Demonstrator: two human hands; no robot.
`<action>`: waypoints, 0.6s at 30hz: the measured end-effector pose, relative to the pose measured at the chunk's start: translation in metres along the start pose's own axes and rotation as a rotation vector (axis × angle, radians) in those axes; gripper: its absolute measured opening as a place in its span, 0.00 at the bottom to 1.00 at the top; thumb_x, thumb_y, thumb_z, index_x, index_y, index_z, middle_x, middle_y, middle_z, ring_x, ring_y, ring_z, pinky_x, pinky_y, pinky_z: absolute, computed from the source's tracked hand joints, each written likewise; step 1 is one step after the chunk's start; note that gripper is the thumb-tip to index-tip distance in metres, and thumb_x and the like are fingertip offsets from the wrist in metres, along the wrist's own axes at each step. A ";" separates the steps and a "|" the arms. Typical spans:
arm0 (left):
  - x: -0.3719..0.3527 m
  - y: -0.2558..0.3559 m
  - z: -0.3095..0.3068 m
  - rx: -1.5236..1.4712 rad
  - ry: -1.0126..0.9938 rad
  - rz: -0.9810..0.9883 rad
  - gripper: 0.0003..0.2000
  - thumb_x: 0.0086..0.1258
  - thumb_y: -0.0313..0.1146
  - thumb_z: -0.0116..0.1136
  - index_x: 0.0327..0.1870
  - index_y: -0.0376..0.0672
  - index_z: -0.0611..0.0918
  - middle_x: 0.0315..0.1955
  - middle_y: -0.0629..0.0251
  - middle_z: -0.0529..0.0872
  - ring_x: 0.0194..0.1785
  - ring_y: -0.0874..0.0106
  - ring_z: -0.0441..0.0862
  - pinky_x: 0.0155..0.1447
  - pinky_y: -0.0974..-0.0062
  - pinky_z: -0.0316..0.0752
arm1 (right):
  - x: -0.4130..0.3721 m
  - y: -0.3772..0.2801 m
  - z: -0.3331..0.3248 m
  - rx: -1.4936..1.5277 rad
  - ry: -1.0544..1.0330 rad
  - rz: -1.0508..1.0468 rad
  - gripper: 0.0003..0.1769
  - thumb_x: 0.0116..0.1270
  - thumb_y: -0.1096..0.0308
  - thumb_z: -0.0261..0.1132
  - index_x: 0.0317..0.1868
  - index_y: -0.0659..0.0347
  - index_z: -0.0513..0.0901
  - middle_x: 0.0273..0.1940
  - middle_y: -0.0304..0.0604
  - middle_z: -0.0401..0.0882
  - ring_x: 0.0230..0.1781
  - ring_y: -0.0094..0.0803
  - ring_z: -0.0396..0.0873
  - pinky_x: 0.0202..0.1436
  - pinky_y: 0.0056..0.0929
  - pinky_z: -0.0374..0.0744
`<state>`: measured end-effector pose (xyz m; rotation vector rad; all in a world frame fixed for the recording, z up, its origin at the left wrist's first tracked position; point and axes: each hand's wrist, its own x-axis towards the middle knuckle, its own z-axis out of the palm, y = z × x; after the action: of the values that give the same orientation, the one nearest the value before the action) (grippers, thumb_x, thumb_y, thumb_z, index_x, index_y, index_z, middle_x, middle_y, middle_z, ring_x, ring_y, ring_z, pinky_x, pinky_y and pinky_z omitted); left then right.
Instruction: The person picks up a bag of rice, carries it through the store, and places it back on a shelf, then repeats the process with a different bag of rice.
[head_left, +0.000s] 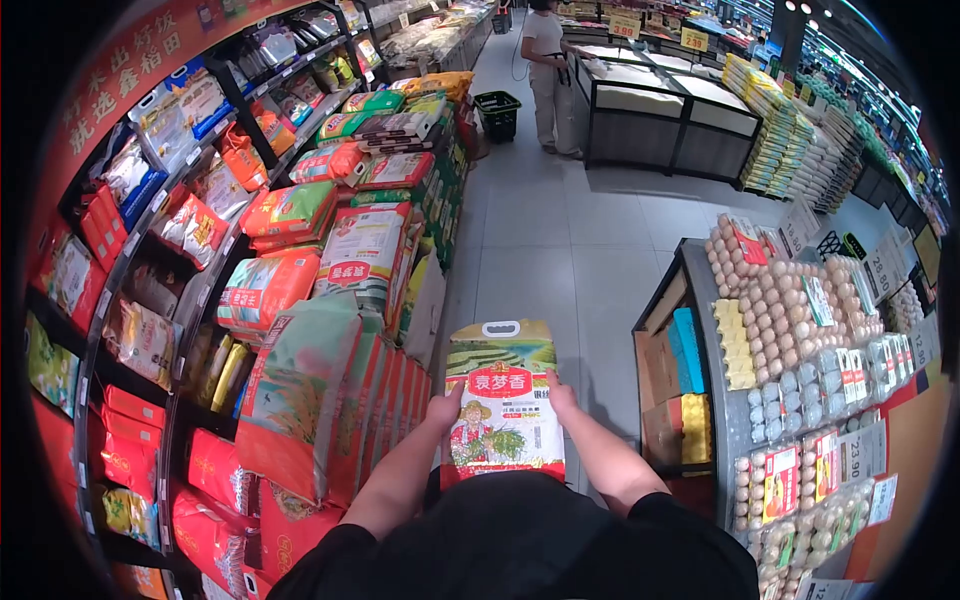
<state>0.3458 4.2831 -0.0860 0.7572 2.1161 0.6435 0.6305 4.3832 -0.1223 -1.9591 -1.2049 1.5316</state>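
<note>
A bag of rice with a white carry handle at its top is held upright in front of my body. My left hand grips its left edge and my right hand grips its right edge. The fingers of both hands are mostly hidden behind the bag. Its front carries a red label and a drawn figure in a straw hat. Just left of the bag stands a row of upright rice bags in green and red.
Shelves of packaged bags run along the left, beside stacked rice bags. At right is an egg display with price signs. Ahead, a person stands by bulk bins, near a black basket on the tiled floor.
</note>
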 end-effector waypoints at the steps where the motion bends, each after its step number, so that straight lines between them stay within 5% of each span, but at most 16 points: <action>1: 0.005 0.013 0.003 0.016 -0.012 -0.015 0.49 0.65 0.71 0.54 0.55 0.16 0.79 0.54 0.34 0.83 0.62 0.51 0.81 0.65 0.64 0.72 | 0.016 -0.001 -0.003 -0.005 0.015 0.004 0.54 0.66 0.24 0.50 0.55 0.78 0.81 0.58 0.68 0.80 0.63 0.56 0.78 0.65 0.43 0.74; 7: 0.087 0.053 0.046 0.100 -0.093 0.038 0.52 0.64 0.76 0.47 0.58 0.20 0.78 0.56 0.30 0.80 0.65 0.46 0.78 0.68 0.62 0.71 | 0.068 -0.032 -0.036 -0.031 0.097 0.087 0.53 0.66 0.24 0.52 0.59 0.75 0.81 0.58 0.61 0.82 0.61 0.49 0.80 0.62 0.41 0.76; 13: 0.166 0.147 0.065 0.156 -0.242 0.151 0.52 0.64 0.77 0.45 0.56 0.21 0.80 0.54 0.32 0.82 0.62 0.46 0.80 0.67 0.62 0.72 | 0.159 -0.050 -0.051 0.048 0.260 0.125 0.53 0.65 0.23 0.51 0.57 0.75 0.81 0.60 0.66 0.78 0.64 0.54 0.76 0.65 0.45 0.74; 16: 0.230 0.194 0.059 0.184 -0.332 0.217 0.51 0.65 0.77 0.45 0.55 0.21 0.80 0.53 0.32 0.82 0.60 0.47 0.81 0.66 0.62 0.72 | 0.230 -0.039 -0.048 0.284 0.219 0.042 0.48 0.69 0.27 0.52 0.55 0.74 0.82 0.49 0.56 0.85 0.48 0.42 0.84 0.53 0.41 0.79; 18: 0.263 0.218 0.051 0.190 -0.369 0.239 0.51 0.65 0.76 0.46 0.55 0.21 0.81 0.53 0.33 0.83 0.60 0.47 0.81 0.65 0.61 0.73 | 0.237 -0.068 -0.047 0.109 0.256 -0.049 0.47 0.72 0.29 0.50 0.56 0.74 0.82 0.47 0.56 0.86 0.45 0.42 0.85 0.50 0.42 0.80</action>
<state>0.3160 4.6265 -0.1038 1.1527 1.7768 0.3909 0.6562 4.6208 -0.1985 -1.9673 -1.0324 1.2502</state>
